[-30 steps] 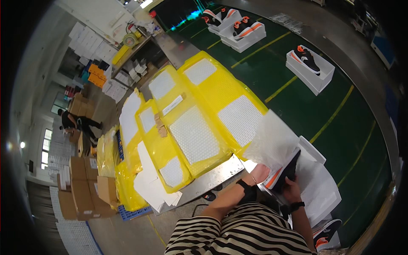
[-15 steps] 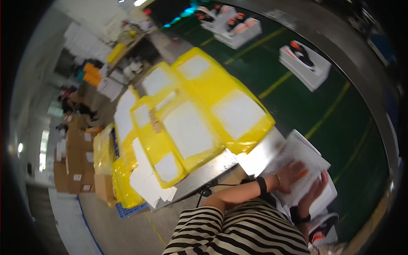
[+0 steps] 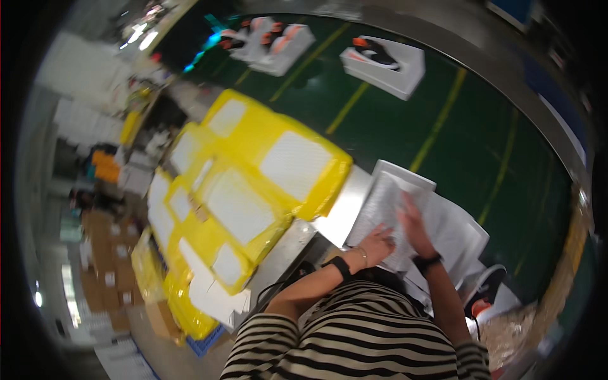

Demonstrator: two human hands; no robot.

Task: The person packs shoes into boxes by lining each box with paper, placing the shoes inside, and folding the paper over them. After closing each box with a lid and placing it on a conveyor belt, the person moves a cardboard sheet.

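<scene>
Two hands flat on crinkled white wrapping paper (image 3: 437, 218).
Left hand (image 3: 378, 242) at seven o'clock, right hand (image 3: 415, 223) centred; fingers spread, pressing, not gripping.

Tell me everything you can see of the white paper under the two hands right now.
The white tissue paper looks thin, crinkled and slightly translucent. It lies spread flat over an open white shoebox at the green belt's near edge. The left hand presses its near-left corner; the right hand lies flat on its middle. More white sheets fan out to the right. Motion blur hides finer detail.

Yellow packages (image 3: 253, 183) with white labels (image 3: 294, 164), stacked left.
</scene>
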